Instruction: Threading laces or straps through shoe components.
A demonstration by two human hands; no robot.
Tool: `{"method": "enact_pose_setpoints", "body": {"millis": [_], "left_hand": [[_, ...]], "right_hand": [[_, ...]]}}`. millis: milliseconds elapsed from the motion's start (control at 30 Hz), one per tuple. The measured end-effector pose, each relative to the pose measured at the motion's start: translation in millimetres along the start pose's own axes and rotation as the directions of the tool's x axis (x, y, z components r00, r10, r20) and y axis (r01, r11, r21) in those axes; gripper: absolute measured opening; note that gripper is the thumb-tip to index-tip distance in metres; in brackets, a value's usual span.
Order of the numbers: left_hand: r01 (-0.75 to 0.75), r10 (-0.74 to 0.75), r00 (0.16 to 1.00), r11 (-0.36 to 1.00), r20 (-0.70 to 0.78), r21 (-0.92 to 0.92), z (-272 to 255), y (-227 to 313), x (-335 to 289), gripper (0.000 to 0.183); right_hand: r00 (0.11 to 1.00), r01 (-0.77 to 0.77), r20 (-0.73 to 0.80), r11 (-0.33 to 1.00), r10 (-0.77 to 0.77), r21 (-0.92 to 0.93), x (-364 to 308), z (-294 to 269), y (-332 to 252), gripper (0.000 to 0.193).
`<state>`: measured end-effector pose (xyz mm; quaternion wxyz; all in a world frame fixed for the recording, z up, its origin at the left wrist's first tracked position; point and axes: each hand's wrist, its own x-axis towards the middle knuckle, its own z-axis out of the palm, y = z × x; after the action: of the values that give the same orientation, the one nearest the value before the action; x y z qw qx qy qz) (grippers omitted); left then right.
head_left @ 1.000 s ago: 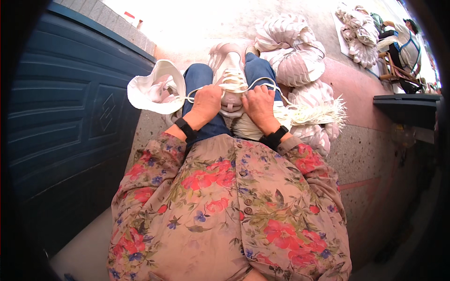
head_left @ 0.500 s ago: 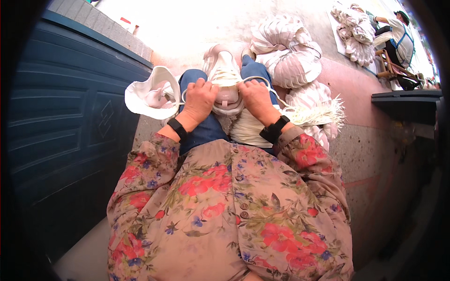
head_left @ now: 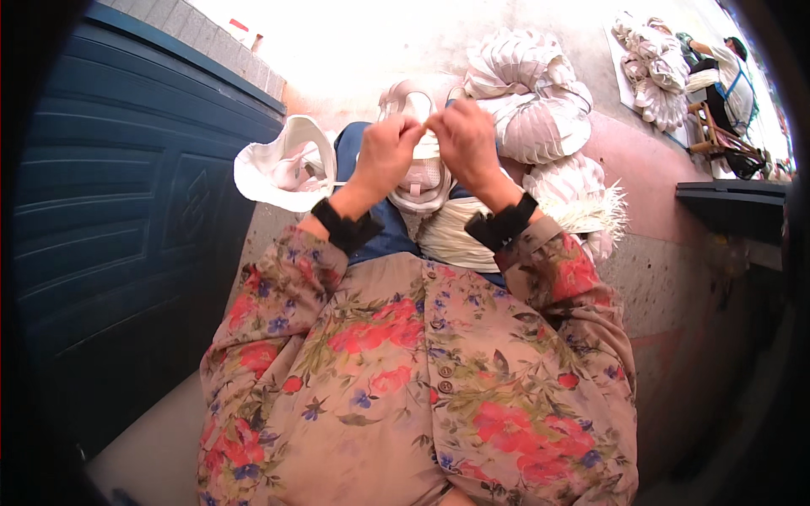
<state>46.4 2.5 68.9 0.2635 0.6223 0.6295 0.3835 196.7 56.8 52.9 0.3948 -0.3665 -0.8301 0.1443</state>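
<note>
A pale white-and-pink sneaker (head_left: 418, 187) sits between my knees, its toe pointing away from me. Over its laced part, my left hand (head_left: 390, 156) and my right hand (head_left: 468, 150) meet with fingers pinched together. Each is closed on a cream shoelace, most of which the fingers hide. Under my right forearm lies a thick bundle of cream laces (head_left: 456, 229). Beside my left knee is a white container with a flared rim (head_left: 283, 198), holding pinkish-white pieces.
Curved stacks of nested white shoe uppers (head_left: 540, 126) lie to the right, with frayed cream lace ends (head_left: 603, 211) beside them. A dark blue panelled door (head_left: 126, 194) runs along the left. At the far right, another person (head_left: 730, 84) sits near more stacked uppers (head_left: 654, 72).
Both hands have risen and come together above the sneaker; before, they were apart at its sides with lace loops showing. The view has shifted slightly.
</note>
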Motion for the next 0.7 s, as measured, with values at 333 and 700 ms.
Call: {"method": "enact_pose_setpoints", "body": {"millis": [333, 700], "left_hand": [[-0.002, 0.297, 0.847, 0.831, -0.44, 0.556, -102.4, -65.1, -6.5, 0.023], [0.602, -0.625, 0.571, 0.759, -0.532, -0.246, -161.1, -145.6, -110.4, 0.043]], "right_hand": [[0.9, -0.337, 0.298, 0.941, 0.319, 0.01, -12.8, -25.0, 66.5, 0.035], [0.975, 0.093, 0.217, 0.978, -0.05, -0.189, -47.0, -75.6, 62.5, 0.003]]}}
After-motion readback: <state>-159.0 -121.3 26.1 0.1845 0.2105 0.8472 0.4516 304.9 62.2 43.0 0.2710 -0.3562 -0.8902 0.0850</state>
